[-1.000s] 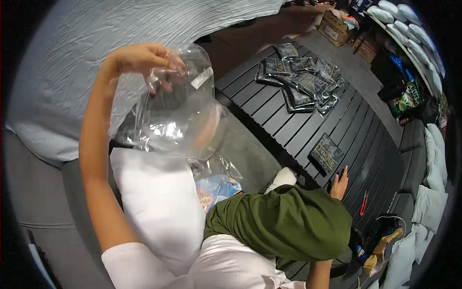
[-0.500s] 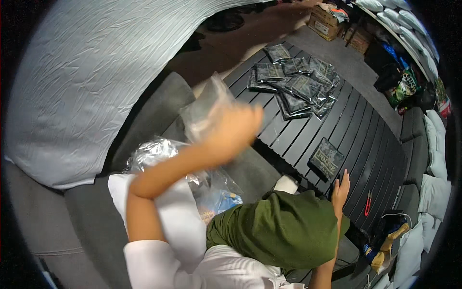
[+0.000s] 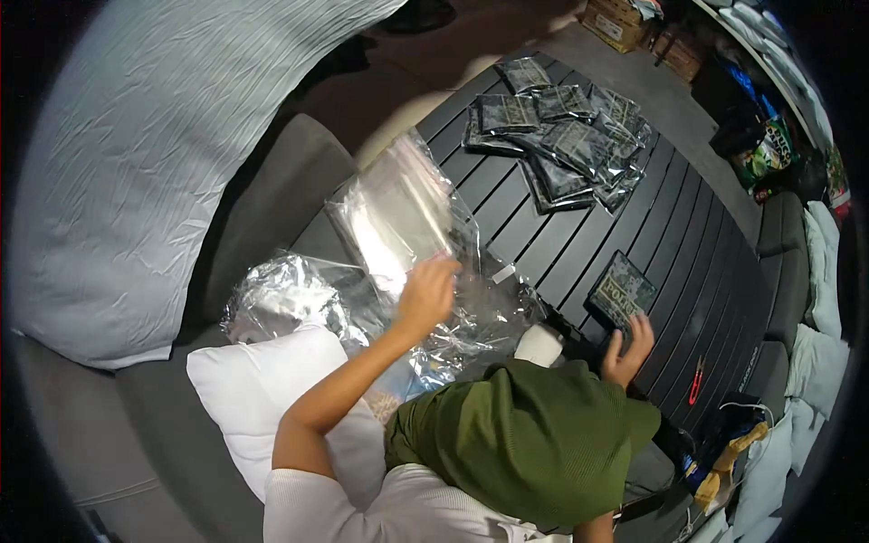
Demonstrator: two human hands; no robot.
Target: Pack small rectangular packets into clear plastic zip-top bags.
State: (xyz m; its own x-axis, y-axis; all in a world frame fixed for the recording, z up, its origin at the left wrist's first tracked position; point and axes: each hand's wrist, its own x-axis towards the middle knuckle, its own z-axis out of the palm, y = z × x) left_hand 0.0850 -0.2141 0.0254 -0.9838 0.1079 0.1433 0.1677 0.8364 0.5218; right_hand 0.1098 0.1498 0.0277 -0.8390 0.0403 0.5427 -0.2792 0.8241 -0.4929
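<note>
My left hand (image 3: 425,291) is stretched forward and grips a clear plastic bag (image 3: 396,210) by its lower edge; the bag stands up over the near edge of the dark slatted table (image 3: 697,262). My right hand (image 3: 628,349) lies on the table with its fingertips on a single dark printed packet (image 3: 620,291). A green cloth (image 3: 534,439) covers my lap and hides the right forearm. More crumpled clear plastic (image 3: 290,294) lies under and left of the left hand.
A pile of several dark packets (image 3: 561,136) lies at the table's far end. A white pillow (image 3: 262,398) rests by my left side on a grey sofa (image 3: 272,195), beside a large pale cushion (image 3: 136,163). A small red tool (image 3: 695,380) lies on the table; cardboard boxes (image 3: 625,18) stand beyond.
My left hand has come down from a raised position and swung forward with the clear bag, toward the table edge. The right hand has stayed by the single packet.
</note>
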